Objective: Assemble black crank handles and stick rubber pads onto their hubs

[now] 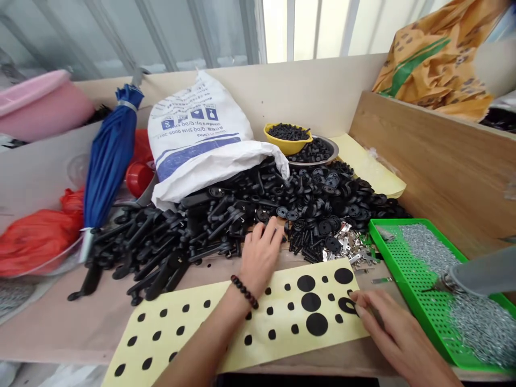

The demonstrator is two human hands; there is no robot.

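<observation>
My left hand, with a dark bead bracelet at the wrist, reaches over the sheet to the near edge of a heap of black plastic parts. Its fingers are stretched out among the small parts, and their tips are partly hidden there. My right hand is at the right end of a yellow backing sheet. Thumb and forefinger close on the edge of a black ring-shaped sticker. Round black stickers and smaller black ones lie in rows on the sheet.
A green tray holding small metal pieces stands right, with a grey tool above it. Behind lie metal clips, a yellow bowl and a white sack. A blue umbrella leans left; a wooden board borders the right.
</observation>
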